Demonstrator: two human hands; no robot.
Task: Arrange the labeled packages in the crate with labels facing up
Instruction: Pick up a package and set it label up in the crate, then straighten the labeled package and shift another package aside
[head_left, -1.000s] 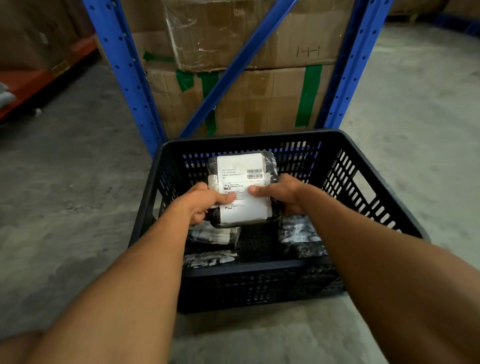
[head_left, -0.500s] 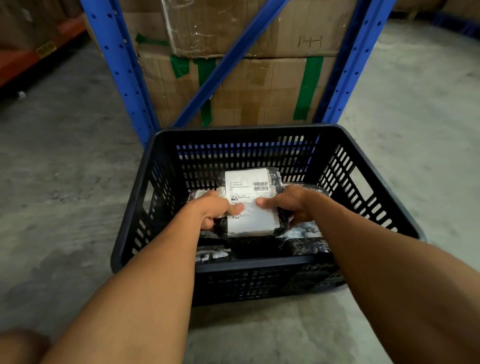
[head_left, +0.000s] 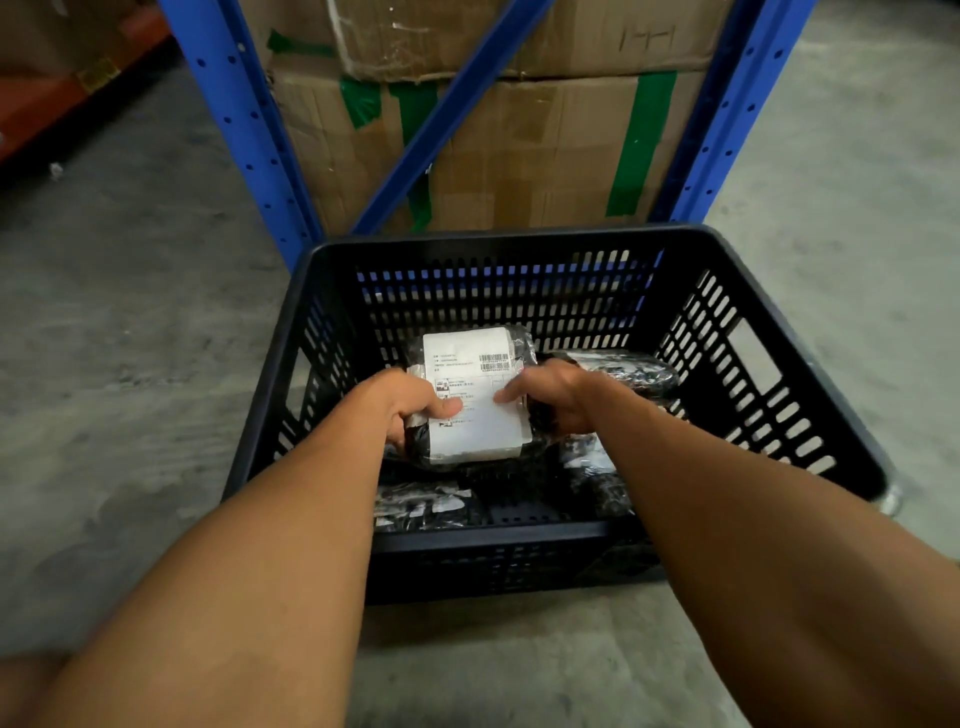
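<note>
The left hand (head_left: 410, 410) grips the left edge of the labeled package (head_left: 475, 397), thumb lying on the white label; the right hand (head_left: 550, 397) clamps the right edge, its thumb tip also on the label. We hold the package label-up, low inside the black crate (head_left: 753, 374), near the middle. We cannot tell whether it rests on the parcels beneath or hangs just above them.

Nearest the front wall lies a black wrapped package (head_left: 421, 506); what shows of it is crumpled film with pale patches, and we see no flat label face. A second one (head_left: 597, 467) sits under the right wrist, and a third (head_left: 623, 371) lies beyond the right hand toward the right wall.

Risks, in our judgement: the glossy film may slide on the uneven parcels below, so the package could tilt or roll label-down once let go. The thumbs pressing on the label could crease it. Parcels underneath may remain label-down and hidden once covered.

The label (head_left: 470, 374) carries a barcode at upper right and several lines of small print, too fine to read. No brand is legible.

Behind the crate stand a blue rack upright (head_left: 244, 124) and stacked cardboard cartons (head_left: 519, 156) with green tape; faint pen strokes mark the upper carton.
</note>
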